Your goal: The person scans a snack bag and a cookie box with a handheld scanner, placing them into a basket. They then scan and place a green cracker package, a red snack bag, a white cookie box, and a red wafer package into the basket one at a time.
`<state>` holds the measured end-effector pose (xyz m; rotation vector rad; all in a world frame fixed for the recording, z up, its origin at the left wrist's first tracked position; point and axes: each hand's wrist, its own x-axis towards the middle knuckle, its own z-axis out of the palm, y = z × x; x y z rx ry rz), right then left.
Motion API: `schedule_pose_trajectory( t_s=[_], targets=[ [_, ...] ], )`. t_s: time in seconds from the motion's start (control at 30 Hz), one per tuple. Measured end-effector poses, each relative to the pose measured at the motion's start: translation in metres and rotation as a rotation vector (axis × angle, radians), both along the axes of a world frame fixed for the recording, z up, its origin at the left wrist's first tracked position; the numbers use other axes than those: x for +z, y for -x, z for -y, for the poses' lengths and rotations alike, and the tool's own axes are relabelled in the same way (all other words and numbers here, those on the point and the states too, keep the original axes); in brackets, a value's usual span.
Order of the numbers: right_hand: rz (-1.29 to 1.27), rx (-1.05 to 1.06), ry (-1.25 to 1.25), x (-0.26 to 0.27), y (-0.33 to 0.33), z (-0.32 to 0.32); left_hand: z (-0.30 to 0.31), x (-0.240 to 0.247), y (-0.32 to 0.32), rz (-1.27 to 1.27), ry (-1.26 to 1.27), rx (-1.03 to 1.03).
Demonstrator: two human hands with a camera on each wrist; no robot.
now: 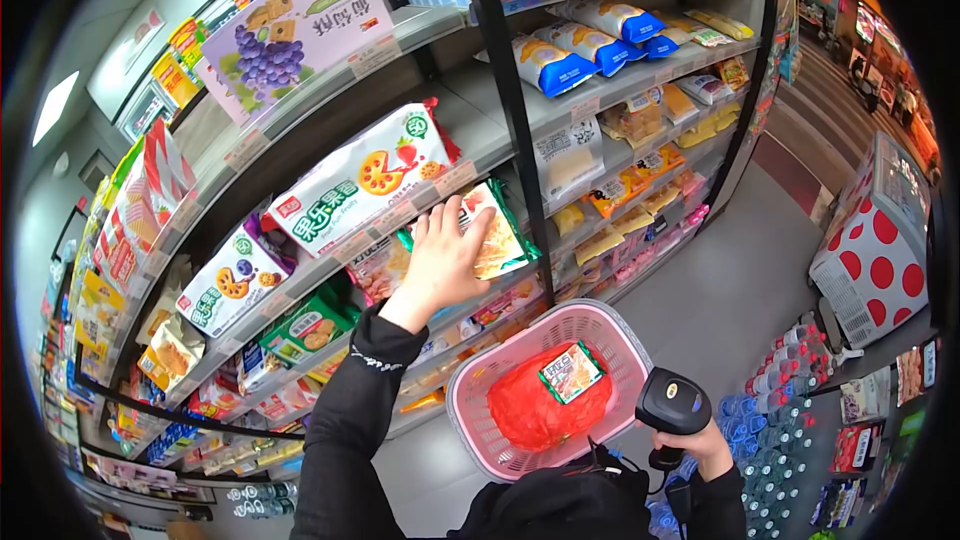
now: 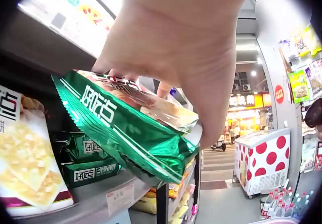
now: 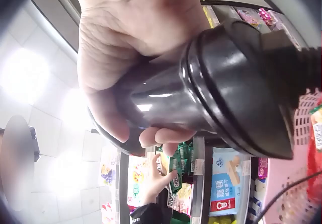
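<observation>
My left hand point(image 1: 450, 260) grips a green biscuit packet point(image 1: 508, 245) at the front of a shelf. In the left wrist view the packet point(image 2: 128, 128) is tilted in front of the shelf, thumb at one end and the other fingers partly hidden behind it. My right hand point(image 1: 708, 445) holds a black barcode scanner point(image 1: 673, 402) by its handle, beside a pink basket point(image 1: 464, 387). In the right wrist view the fingers curl round the handle point(image 3: 161, 90). A red bag point(image 1: 515, 420) lies inside the basket with a green-edged biscuit packet point(image 1: 573, 373) on top.
More green packets point(image 2: 90, 171) lie on the shelf behind the held one. A large white biscuit pack point(image 1: 365, 175) stands one shelf higher. Bottled drinks point(image 1: 775, 440) stand on the floor at the right, near a red-dotted freezer point(image 1: 868, 260). A black shelf post point(image 1: 510, 90) rises beside my left hand.
</observation>
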<state>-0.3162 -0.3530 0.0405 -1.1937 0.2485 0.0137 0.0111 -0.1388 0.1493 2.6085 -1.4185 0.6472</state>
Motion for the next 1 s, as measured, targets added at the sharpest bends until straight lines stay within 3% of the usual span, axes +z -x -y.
schedule_pose_trajectory(
  t_s=[0.17,0.37,0.43,0.5,0.7,0.83,1.0],
  targets=[
    [0.012,0.008,-0.032,-0.005,0.001,0.006,0.017,-0.003,-0.02,-0.141,-0.072,0.059],
    [-0.019,-0.086,-0.092,-0.007,0.002,0.016,0.026,-0.018,-0.035,0.043,-0.056,0.038],
    [-0.02,-0.057,-0.107,-0.011,0.001,0.021,0.029,-0.017,-0.045,-0.161,-0.009,0.137],
    [-0.018,-0.065,-0.116,-0.011,-0.003,0.021,0.027,-0.019,-0.061,-0.083,-0.026,0.114],
    [-0.039,-0.029,-0.108,-0.022,-0.011,0.021,0.026,-0.012,-0.084,-0.235,-0.065,0.052],
    [-0.127,-0.04,-0.008,-0.028,-0.01,0.024,0.023,-0.014,-0.09,-0.357,-0.013,0.125],
    [-0.181,-0.066,0.013,-0.02,-0.008,0.026,0.017,-0.03,-0.1,-0.048,0.101,-0.147]
  ],
)
